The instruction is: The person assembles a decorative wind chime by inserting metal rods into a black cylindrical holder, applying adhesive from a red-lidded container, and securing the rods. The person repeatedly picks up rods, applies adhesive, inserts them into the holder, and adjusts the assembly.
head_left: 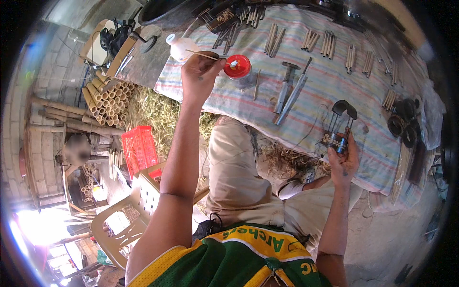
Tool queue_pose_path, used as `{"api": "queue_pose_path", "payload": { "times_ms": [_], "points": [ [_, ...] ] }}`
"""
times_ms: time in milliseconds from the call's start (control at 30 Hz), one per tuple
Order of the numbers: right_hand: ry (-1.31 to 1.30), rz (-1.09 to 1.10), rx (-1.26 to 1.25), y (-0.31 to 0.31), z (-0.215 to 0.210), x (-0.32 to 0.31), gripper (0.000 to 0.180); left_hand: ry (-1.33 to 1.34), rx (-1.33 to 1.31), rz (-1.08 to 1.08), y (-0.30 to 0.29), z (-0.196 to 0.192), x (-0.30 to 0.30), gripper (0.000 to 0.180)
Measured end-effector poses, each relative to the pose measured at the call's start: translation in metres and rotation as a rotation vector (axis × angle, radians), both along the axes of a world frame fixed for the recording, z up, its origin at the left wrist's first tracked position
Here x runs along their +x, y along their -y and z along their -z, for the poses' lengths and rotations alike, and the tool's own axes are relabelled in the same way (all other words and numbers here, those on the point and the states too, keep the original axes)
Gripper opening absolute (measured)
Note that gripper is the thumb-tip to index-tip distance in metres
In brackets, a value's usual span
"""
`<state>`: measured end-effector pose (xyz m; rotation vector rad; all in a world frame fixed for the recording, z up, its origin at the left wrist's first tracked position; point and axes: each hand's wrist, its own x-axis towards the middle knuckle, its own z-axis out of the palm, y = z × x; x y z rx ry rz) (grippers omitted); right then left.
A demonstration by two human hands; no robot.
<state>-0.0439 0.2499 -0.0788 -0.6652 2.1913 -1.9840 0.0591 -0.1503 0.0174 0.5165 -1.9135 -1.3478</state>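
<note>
My left hand (200, 72) is stretched out over the striped cloth (306, 81) and holds a thin bamboo stick (209, 57). The stick's white-tipped end rests in a small red lid (237, 66) with white glue in it. A white glue bottle (180, 47) lies just beyond that hand. My right hand (345, 160) grips a small dark bamboo craft piece (339, 126) with an arched black handle, held above the cloth's near edge.
Rows of short bamboo strips (329, 43) lie across the cloth, with two grey metal tools (290, 91) in the middle and dark rings (404, 124) at the right. Stacked bamboo tubes (107, 98), a red crate (140, 149) and a plastic chair (124, 220) stand at the left.
</note>
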Motion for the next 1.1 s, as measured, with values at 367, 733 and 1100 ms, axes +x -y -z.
{"api": "queue_pose_path", "payload": {
  "times_ms": [367, 733, 1100],
  "points": [
    [0.004, 0.025, 0.022, 0.000, 0.000, 0.000, 0.069, 0.036, 0.042, -0.017, -0.005, -0.009, 0.002, 0.018],
    [-0.025, 0.007, -0.021, 0.006, -0.006, 0.002, 0.073, -0.156, 0.621, 0.399, -0.089, -0.017, 0.000, 0.015],
    [-0.159, -0.028, 0.078, 0.006, -0.009, -0.003, 0.072, 0.016, 0.667, 0.531, -0.216, 0.032, -0.024, 0.023]
  ]
}}
